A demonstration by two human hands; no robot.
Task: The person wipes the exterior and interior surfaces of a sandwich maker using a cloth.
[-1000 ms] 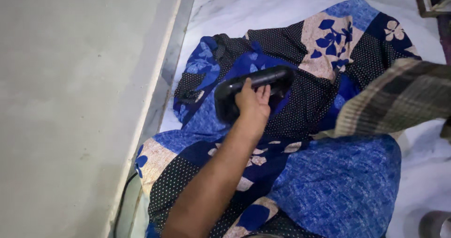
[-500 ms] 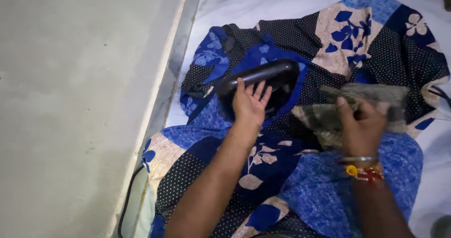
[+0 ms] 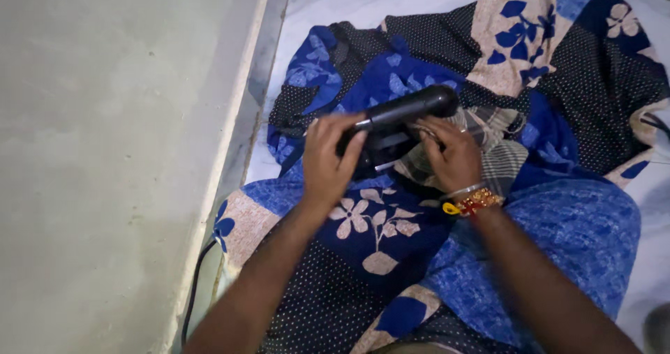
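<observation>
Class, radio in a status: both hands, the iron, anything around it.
Left hand gripping black iron by its handle. Right hand pressing checked cloth beside it. Patterned blue sheet underneath; black cord along wall.

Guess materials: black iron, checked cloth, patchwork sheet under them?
Black iron: likely moulded plastic, semi-gloss; soft highlight along the handle. Checked cloth: woven fabric, matte, creased. Patchwork sheet: printed cloth, probably cotton, matte; floral and dotted panels, wrinkled.

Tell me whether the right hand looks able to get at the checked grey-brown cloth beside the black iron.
Probably yes: the right hand already rests on the checked grey-brown cloth, nothing between them; the left hand holds the black iron.
</observation>
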